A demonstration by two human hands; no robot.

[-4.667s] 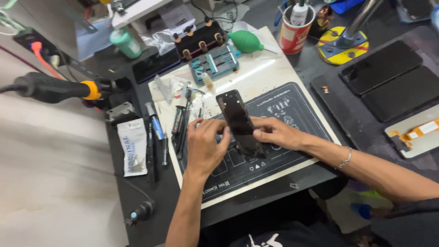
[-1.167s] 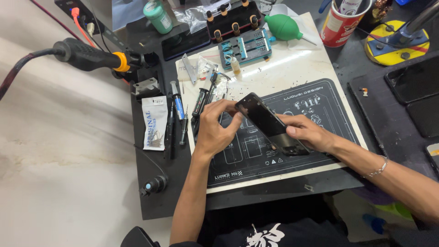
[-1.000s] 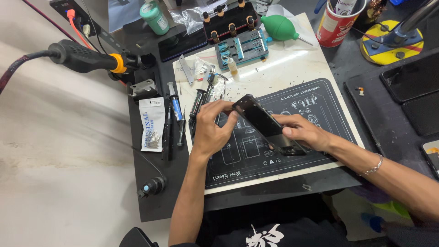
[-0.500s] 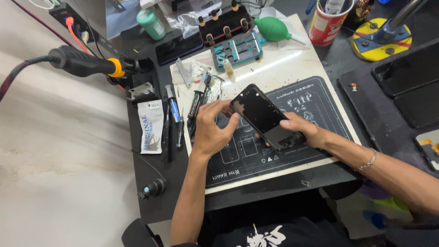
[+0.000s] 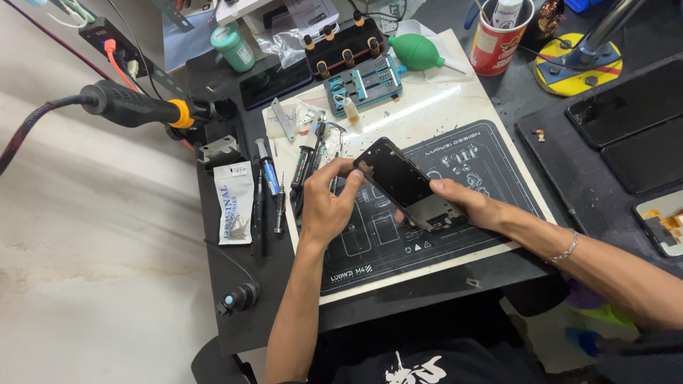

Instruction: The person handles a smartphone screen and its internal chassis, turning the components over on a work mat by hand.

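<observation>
Phone frame point(image 5: 411, 186), dark and flat, is held tilted above the black repair mat point(image 5: 469, 163) in the middle of the bench point(image 5: 235, 299), one corner up and away from the person. Far left, a hot-air handle with an orange collar point(image 5: 139, 108) lies pointing toward the work, its braided hose trailing off the edge. Just right of it sit a small white packet point(image 5: 233, 201) and a row of screwdrivers point(image 5: 269, 188). The left hand point(image 5: 324, 206) comes next, its grip closed with fingertips pinching the upper left corner of the frame. The right hand point(image 5: 466, 206), with a bracelet on its wrist, clamps the lower end of the frame from beneath and the side. Behind the mat stand a blue holding jig point(image 5: 363, 84), a green rubber blower point(image 5: 418, 51) and a red cup point(image 5: 500, 41) of tools, while two dark screens point(image 5: 633, 121) lie flat at far right
</observation>
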